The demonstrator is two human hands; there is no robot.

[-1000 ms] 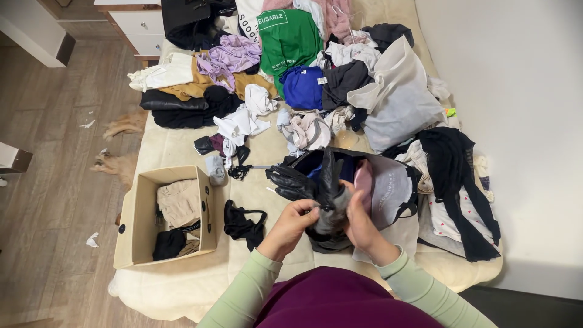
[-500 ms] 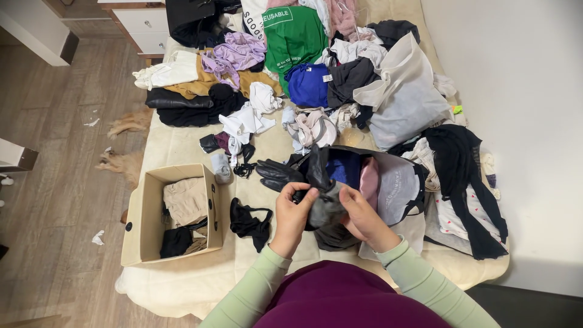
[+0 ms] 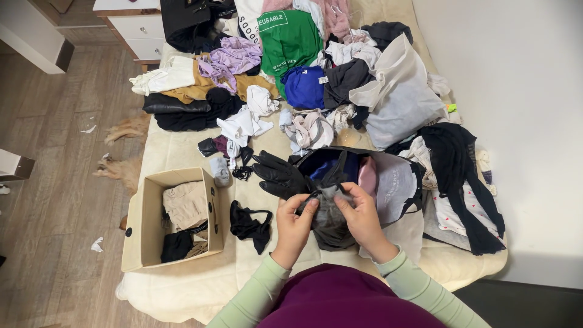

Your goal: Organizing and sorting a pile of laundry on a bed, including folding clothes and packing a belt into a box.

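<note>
My left hand (image 3: 296,220) and my right hand (image 3: 362,214) both grip a dark grey sheer garment (image 3: 330,209) above the bed's near edge, with a black leather glove (image 3: 280,175) sticking out to the left of it. Just behind my hands an open grey tote bag (image 3: 395,182) holds blue and pink clothes. A small black undergarment (image 3: 248,223) lies on the cream bedcover (image 3: 200,282) left of my left hand.
A cardboard box (image 3: 141,226) with beige and black clothes sits at the bed's left edge. Piles of clothes (image 3: 291,67) cover the far half of the bed. A black garment (image 3: 458,176) lies at right near the white wall. A furry animal (image 3: 118,170) lies on the wood floor.
The glove and grey garment, held upright before, have come down flatter. My fingers have shifted closer together on the grey fabric.
</note>
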